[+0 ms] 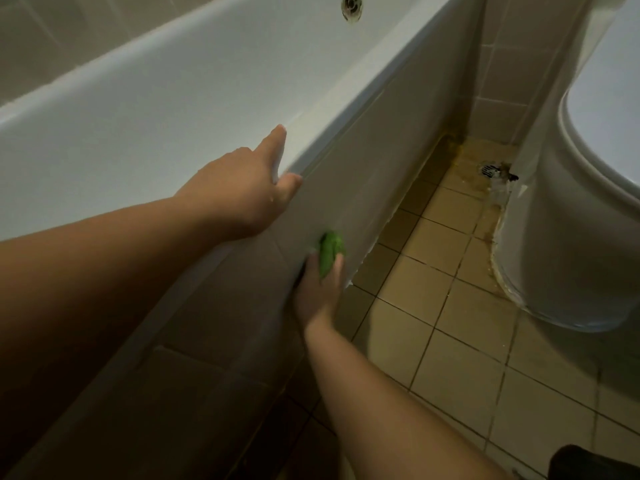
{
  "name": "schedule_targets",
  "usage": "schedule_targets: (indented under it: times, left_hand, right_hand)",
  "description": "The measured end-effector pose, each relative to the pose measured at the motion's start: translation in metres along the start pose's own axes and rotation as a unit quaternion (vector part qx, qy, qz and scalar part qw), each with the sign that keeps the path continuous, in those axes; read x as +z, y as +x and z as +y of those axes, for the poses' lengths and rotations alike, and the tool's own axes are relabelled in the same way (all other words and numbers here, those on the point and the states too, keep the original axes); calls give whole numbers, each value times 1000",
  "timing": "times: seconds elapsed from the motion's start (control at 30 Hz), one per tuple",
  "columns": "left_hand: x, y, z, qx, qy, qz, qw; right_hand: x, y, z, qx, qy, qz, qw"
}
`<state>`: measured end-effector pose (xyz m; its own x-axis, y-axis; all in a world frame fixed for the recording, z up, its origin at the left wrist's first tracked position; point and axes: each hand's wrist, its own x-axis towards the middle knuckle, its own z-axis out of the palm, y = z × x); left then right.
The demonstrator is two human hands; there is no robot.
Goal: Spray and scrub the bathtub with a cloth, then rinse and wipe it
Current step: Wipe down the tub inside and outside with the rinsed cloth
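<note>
The white bathtub fills the upper left, with its overflow fitting at the far end. My left hand rests on the tub's near rim, fingers straight along the top and thumb down over the outer edge. Below it, my right hand grips a green cloth and presses it against the tiled outer side panel of the tub, low down near the floor.
A white toilet stands at the right, close to the tub. Beige floor tiles lie between them, with a floor drain and yellowish stains in the far corner. A dark object sits at the bottom right.
</note>
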<state>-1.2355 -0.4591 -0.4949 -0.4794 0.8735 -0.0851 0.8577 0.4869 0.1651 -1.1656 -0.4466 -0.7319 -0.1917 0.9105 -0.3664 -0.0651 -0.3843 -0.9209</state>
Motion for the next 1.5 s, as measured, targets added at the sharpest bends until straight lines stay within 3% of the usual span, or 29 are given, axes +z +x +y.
schedule_targets:
  times: [0.2, 0.3, 0.4, 0.57, 0.67, 0.8, 0.9, 0.97, 1.1, 1.23, 1.33, 1.5]
  left_hand:
    - [2, 14, 5, -7, 25, 1, 1000]
    - [2, 21, 9, -7, 30, 5, 1000]
    - [2, 24, 12, -7, 26, 4, 1000]
    - [2, 26, 13, -10, 32, 3, 999]
    - [3, 30, 16, -5, 36, 3, 999]
    - [2, 36, 18, -3, 33, 2, 999]
    - [1, 38, 18, -1, 29, -1, 1000]
    - [2, 39, 17, 1, 28, 1, 1000]
    - [5, 45, 17, 7, 24, 7, 1000]
    - [5, 50, 19, 20, 24, 22, 999]
    - [5, 54, 21, 27, 22, 24, 999]
    - [6, 59, 24, 19, 26, 22, 999]
  right_hand:
    - [2, 95, -10, 57, -20, 39, 997]
    - [6, 62, -19, -21, -13, 28, 999]
    - [5, 14, 25, -80, -16, 8, 997]
    - [-10, 46, 59, 62, 43, 12, 997]
    - [-8, 100, 35, 75, 89, 52, 992]
    - [-2, 90, 17, 25, 3, 25, 999]
    - [-1, 42, 59, -49, 3, 6, 999]
    - [-7, 26, 93, -13, 9, 10, 1000]
    - [-11, 66, 129, 143, 40, 21, 989]
    - [-13, 110, 103, 124, 51, 42, 990]
    - [-22, 81, 87, 100, 52, 15, 994]
    - [-37, 52, 90, 122, -40, -40, 991]
